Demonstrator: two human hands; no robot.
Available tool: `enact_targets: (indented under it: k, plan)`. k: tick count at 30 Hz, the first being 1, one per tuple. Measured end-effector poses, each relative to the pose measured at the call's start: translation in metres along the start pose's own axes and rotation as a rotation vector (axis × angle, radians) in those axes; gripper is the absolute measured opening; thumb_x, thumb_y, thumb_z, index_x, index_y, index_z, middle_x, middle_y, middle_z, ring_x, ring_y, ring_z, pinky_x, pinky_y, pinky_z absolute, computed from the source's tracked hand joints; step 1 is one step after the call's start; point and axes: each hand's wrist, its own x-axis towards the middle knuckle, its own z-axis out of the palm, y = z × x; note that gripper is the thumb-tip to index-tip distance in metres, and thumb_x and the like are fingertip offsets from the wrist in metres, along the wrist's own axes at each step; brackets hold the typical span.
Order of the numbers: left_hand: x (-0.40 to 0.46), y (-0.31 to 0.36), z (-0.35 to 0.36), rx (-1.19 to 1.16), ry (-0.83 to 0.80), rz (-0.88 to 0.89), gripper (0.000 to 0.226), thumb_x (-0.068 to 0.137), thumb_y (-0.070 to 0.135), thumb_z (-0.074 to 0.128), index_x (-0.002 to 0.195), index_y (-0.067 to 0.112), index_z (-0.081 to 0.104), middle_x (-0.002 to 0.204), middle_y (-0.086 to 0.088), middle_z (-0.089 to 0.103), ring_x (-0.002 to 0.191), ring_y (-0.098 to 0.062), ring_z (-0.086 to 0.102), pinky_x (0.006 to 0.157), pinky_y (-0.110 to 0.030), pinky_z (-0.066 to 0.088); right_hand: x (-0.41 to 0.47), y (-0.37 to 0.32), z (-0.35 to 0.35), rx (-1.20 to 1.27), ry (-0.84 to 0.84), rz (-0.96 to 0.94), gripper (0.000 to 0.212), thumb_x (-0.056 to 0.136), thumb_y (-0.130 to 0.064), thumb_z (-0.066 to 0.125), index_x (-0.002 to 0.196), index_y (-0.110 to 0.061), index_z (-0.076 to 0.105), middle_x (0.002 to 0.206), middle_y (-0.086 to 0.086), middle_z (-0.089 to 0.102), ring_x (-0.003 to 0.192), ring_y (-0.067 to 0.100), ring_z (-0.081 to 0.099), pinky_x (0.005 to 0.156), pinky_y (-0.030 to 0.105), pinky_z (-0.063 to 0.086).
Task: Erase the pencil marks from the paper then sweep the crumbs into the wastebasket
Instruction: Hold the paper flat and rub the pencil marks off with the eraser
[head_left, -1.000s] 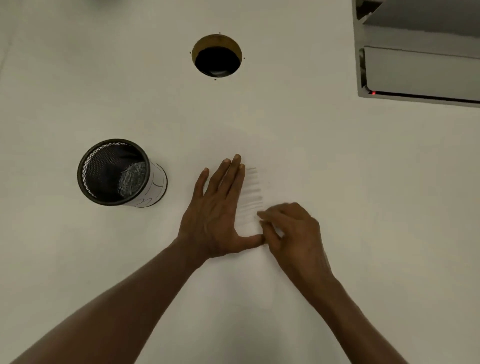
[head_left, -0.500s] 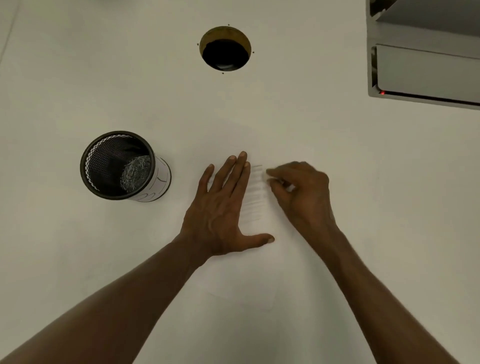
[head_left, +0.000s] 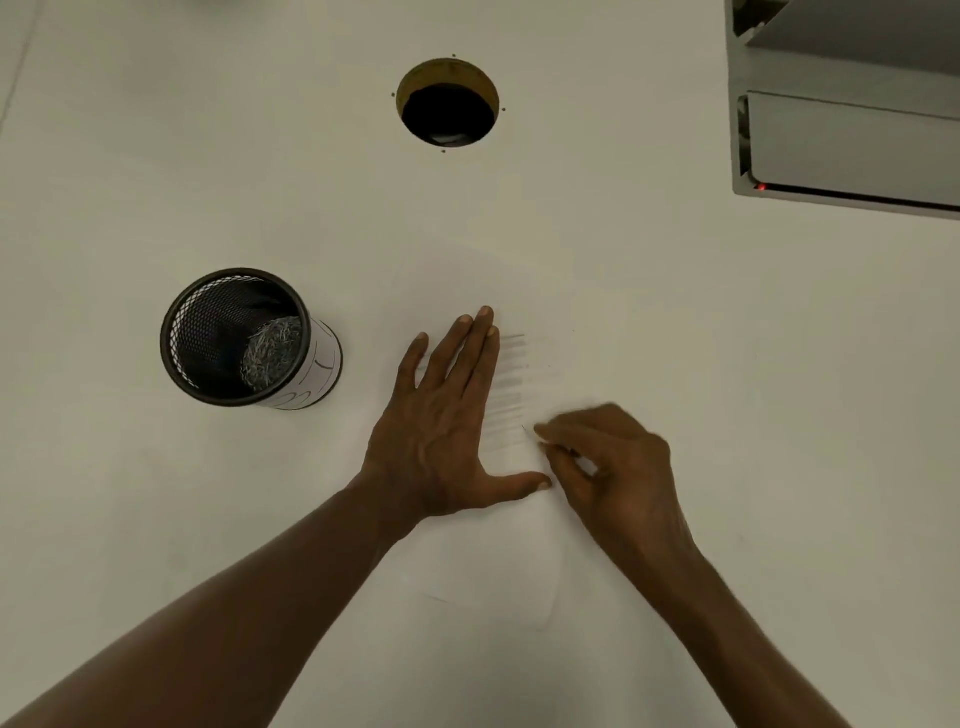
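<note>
Your right hand is back at the pencil marks' near end.
Left hand lies flat on the paper; right fingers pinch something small, blurred.

Both forearms are bare to the frame's edge, no sleeves showing. The left hand and right hand wear nothing.

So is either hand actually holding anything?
The right hand pinches a small pale object, likely an eraser; which part, I cannot tell. The left hand only presses the paper flat.
</note>
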Motion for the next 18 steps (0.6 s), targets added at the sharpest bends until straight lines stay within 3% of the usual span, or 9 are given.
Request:
enact_targets:
  k: [6,12,16,18]
  plan:
    - [0.0,0.001,-0.001,-0.003,-0.012,-0.01,0.135,0.069,0.099,0.034,0.161,0.002,0.012,0.171,-0.013,0.005,0.158,-0.026,0.005,0.126,-0.055,0.01,0.056,0.012,0.014,0.037,0.058,-0.011,0.015,0.076,0.001,0.076,0.09,-0.005,0.077,0.083,0.006,0.073,0.074,0.02,0.065,0.068,0.036,0.056]
    - [0.001,0.0,0.001,-0.005,-0.015,-0.009,0.135,0.069,0.099,0.033,0.16,0.001,0.014,0.171,-0.013,0.006,0.158,-0.026,0.006,0.125,-0.056,0.011,0.0,-0.004,0.004,0.027,0.015,0.045,0.014,0.077,-0.006,0.072,0.089,-0.007,0.077,0.083,0.004,0.073,0.075,0.02,0.066,0.073,0.025,0.05]
    - [0.0,0.001,-0.001,-0.008,-0.01,-0.006,0.135,0.07,0.099,0.035,0.16,0.001,0.015,0.171,-0.013,0.006,0.158,-0.026,0.005,0.126,-0.055,0.009,0.05,0.011,0.016,0.075,0.065,0.055,0.015,0.077,-0.003,0.078,0.09,-0.011,0.077,0.08,0.001,0.073,0.07,0.016,0.063,0.066,0.035,0.054]
    - [0.0,0.001,-0.002,-0.011,-0.008,-0.008,0.135,0.069,0.099,0.036,0.16,0.0,0.015,0.171,-0.013,0.006,0.158,-0.026,0.006,0.126,-0.056,0.01,0.031,0.01,0.012,0.089,0.059,0.066,0.016,0.075,-0.002,0.08,0.087,-0.012,0.077,0.076,0.0,0.071,0.067,0.015,0.062,0.064,0.033,0.054]
